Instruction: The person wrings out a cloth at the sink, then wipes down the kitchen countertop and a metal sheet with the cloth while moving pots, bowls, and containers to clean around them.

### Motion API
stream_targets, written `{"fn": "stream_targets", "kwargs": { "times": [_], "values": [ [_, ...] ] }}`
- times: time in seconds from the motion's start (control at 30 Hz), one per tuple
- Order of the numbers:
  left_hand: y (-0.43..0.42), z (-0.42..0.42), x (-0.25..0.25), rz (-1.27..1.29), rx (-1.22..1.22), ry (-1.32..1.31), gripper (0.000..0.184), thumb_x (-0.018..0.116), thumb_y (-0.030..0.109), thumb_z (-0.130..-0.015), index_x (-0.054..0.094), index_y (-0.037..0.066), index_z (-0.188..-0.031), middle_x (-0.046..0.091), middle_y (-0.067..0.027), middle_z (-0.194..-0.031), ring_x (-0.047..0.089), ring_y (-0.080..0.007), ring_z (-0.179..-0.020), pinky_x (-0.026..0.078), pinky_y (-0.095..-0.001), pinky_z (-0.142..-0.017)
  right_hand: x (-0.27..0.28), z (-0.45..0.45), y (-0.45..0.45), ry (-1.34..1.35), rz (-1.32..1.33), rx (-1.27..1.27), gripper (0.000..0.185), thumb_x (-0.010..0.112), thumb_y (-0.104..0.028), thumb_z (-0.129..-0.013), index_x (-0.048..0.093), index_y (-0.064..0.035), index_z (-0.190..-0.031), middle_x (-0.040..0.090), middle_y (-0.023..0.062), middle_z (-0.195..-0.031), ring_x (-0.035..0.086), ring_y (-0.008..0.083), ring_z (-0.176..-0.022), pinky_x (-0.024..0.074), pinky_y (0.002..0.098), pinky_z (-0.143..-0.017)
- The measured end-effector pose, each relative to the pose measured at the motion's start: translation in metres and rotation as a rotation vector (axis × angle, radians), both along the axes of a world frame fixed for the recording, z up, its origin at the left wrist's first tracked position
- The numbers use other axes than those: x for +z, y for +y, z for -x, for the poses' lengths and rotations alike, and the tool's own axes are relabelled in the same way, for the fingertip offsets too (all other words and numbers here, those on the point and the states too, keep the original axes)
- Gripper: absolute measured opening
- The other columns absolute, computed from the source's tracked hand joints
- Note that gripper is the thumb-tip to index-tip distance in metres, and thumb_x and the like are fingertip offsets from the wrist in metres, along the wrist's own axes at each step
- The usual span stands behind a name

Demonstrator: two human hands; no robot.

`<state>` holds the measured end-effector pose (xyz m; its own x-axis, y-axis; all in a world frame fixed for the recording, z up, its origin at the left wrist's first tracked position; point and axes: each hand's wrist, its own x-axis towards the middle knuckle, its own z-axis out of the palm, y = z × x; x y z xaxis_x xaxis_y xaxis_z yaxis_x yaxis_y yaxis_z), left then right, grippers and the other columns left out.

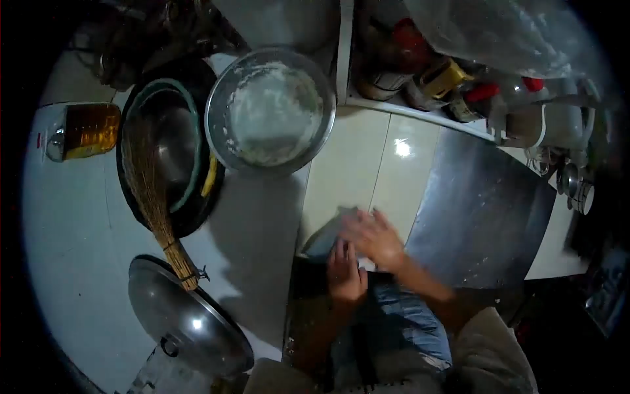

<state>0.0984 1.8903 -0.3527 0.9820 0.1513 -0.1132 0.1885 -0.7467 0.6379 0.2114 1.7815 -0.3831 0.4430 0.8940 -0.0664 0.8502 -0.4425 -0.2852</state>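
Both of my hands are at the front edge of the cream-tiled counter, beside a crumpled grey-white piece (323,241) that looks like a cloth or a bag. My right hand (375,241) is slightly blurred, its fingers stretched out flat over that piece and close to the left fingertips. Lower down, my left hand (347,276) has its fingers pointing forward, half bent and a little apart. I see nothing held in it. Part of the grey-white piece is hidden under the right hand.
A metal basin (220,125) with white floury residue stands ahead. Left of it, a straw whisk (154,203) lies across a dark wok holding a green-rimmed bowl (198,108). Around are an oil bottle (92,131), a steel lid (177,315), a metal sheet (482,210) and shelved jars (426,95).
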Motion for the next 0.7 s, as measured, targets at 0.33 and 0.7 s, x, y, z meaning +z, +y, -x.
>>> {"fn": "stream_targets", "kwargs": {
  "times": [0.33,0.7],
  "values": [
    [0.042,-0.061,0.021,0.286,0.472,-0.297,0.038,0.044,0.002,-0.081,0.048,-0.007,-0.118,0.048,-0.0237,-0.121,0.044,-0.0397,-0.114,0.031,-0.0457,-0.1,0.003,-0.103,0.022,-0.131,-0.162,-0.751,0.05,0.056,-0.015,-0.08,0.047,-0.0147,-0.129,0.033,0.0142,-0.142,0.027,0.0438,-0.129,0.0208,0.0543,-0.106],
    [0.05,0.004,0.011,0.251,0.316,-0.128,0.021,0.048,0.002,-0.085,0.059,0.006,-0.102,0.057,-0.0145,-0.102,0.055,-0.0328,-0.095,0.047,-0.0382,-0.079,0.004,0.088,0.021,0.232,-0.279,-0.255,0.029,0.061,-0.021,-0.072,0.063,-0.015,-0.101,0.048,0.0071,-0.129,0.045,0.0336,-0.119,0.0363,0.0498,-0.097]
  ]
}}
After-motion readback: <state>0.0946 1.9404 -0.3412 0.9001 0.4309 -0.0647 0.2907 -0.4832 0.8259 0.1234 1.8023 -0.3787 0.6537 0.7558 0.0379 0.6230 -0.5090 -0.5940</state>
